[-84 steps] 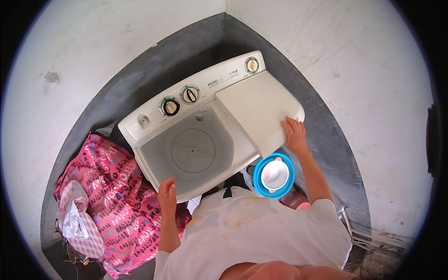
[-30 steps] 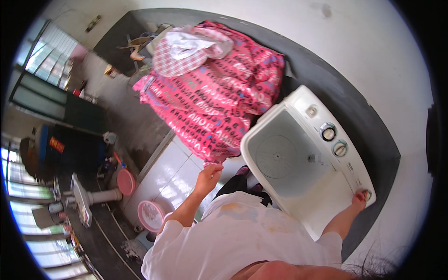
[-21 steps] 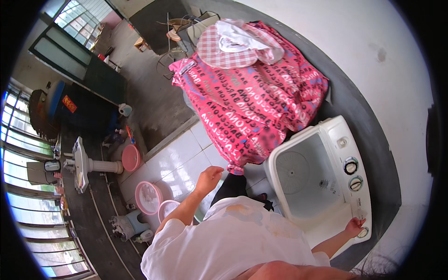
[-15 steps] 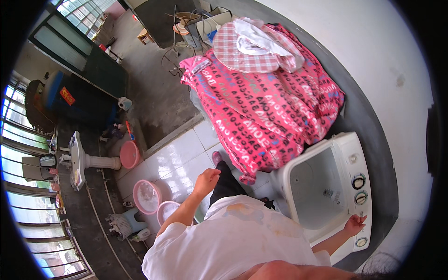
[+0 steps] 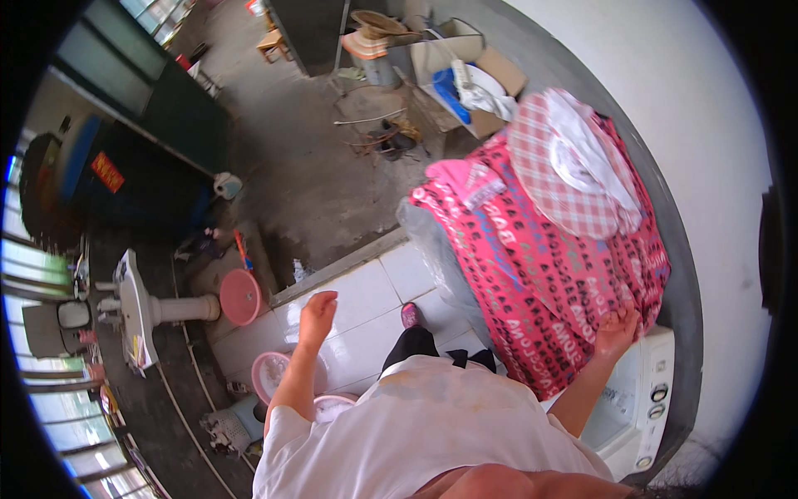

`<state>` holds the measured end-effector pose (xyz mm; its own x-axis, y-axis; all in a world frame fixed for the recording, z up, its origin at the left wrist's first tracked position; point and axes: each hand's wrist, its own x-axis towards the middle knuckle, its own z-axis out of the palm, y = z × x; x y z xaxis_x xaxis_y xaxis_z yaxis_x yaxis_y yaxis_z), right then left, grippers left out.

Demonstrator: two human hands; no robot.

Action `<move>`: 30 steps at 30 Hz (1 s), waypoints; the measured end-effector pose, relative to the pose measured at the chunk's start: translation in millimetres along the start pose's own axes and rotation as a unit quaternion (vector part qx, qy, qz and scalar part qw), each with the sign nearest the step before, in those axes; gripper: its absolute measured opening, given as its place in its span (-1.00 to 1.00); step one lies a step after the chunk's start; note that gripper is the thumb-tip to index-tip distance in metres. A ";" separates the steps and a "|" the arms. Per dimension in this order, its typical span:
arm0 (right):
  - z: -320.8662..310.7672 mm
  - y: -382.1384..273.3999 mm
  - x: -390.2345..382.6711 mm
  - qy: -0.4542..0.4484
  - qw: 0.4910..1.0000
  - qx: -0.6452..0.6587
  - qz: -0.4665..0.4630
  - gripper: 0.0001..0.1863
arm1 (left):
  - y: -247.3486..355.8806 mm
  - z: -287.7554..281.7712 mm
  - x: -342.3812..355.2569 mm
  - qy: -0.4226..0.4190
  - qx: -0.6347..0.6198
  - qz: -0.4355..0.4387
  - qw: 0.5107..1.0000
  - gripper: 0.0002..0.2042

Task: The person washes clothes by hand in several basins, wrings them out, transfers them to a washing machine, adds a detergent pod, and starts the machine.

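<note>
My left hand [image 5: 318,318] is raised over the white tiled floor, with its fingers loosely bent and nothing in them. My right hand [image 5: 617,331] is at the near right edge of a pink printed cloth [image 5: 532,283], beside the washing machine [image 5: 657,391]. The fingers of that hand are apart; whether they touch the cloth is hard to tell. A round pink-and-white checked cover [image 5: 536,158] lies on the cloth with a white cloth [image 5: 582,166] on top. Whatever lies beneath the pink cloth is mostly hidden, though clear plastic [image 5: 432,249] shows at its left side.
Pink basins [image 5: 241,297] stand on the floor to the left, one with suds [image 5: 270,374]. A pedestal sink [image 5: 137,308] is by the windows. Farther off are a cardboard box [image 5: 503,71], a straw hat [image 5: 378,22] and a raised floor edge [image 5: 341,266].
My right hand has left the washing machine's control panel and come up to the pink cloth. The view has shifted, with the cloth now covering more of the machine. My left hand stays raised.
</note>
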<state>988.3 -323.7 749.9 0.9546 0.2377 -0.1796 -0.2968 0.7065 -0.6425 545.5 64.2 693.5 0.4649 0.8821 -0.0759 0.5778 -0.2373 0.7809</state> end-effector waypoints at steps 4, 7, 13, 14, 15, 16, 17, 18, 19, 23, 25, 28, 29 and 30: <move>89.9 71.1 36.9 -0.114 0.985 -0.117 0.059 -0.68 | -31.1 -44.8 -20.8 0.084 -0.031 -0.098 0.991 -0.83; 144.0 145.0 58.4 -0.139 0.978 -0.118 0.098 -0.71 | -31.8 -55.5 -64.3 0.110 -0.008 -0.179 0.978 -0.82; 236.3 271.8 74.5 -0.276 0.926 -0.136 0.219 -0.69 | -32.8 -52.3 -119.0 0.181 -0.026 -0.343 0.922 -0.79; 252.9 286.7 73.7 -0.287 0.918 -0.135 0.237 -0.69 | -31.9 -51.6 -118.1 0.197 -0.027 -0.355 0.913 -0.79; 270.2 298.2 73.1 -0.296 0.912 -0.132 0.253 -0.69 | -30.6 -51.8 -114.4 0.201 -0.034 -0.364 0.909 -0.79; 286.9 308.0 74.5 -0.320 0.900 -0.142 0.258 -0.68 | -28.2 -50.1 -107.7 0.204 -0.042 -0.371 0.905 -0.78; 301.9 319.4 76.2 -0.343 0.892 -0.146 0.256 -0.68 | -26.7 -50.2 -100.2 0.205 -0.049 -0.376 0.903 -0.77; 316.5 333.4 75.7 -0.355 0.886 -0.138 0.266 -0.69 | -27.8 -53.2 -91.5 0.209 -0.060 -0.386 0.896 -0.77; 333.3 345.8 78.8 -0.368 0.879 -0.129 0.273 -0.69 | -30.5 -52.4 -83.5 0.220 -0.063 -0.389 0.892 -0.77; 368.3 383.4 100.6 -0.364 0.872 -0.144 0.294 -0.70 | -58.1 -41.1 -54.6 0.250 -0.088 -0.396 0.879 -0.75; 387.1 402.3 103.0 -0.345 0.872 -0.147 0.315 -0.69 | -83.7 -25.9 -57.5 0.235 -0.107 -0.425 0.868 -0.75; 407.0 432.1 102.4 -0.349 0.864 -0.150 0.330 -0.68 | -127.7 1.6 -85.3 0.233 -0.233 -0.532 0.780 -0.75; 414.1 442.5 103.5 -0.348 0.862 -0.154 0.334 -0.68 | -134.7 6.1 -92.7 0.256 -0.283 -0.567 0.729 -0.77; 419.8 451.0 104.4 -0.361 0.852 -0.144 0.351 -0.69 | -148.2 16.3 -108.9 0.276 -0.320 -0.598 0.681 -0.79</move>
<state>943.3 299.7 754.1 0.2493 0.9555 -0.1575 -0.6703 0.0528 -0.7402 420.2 -3.3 575.9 -0.5064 0.3498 -0.7882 -0.1698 0.8557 0.4889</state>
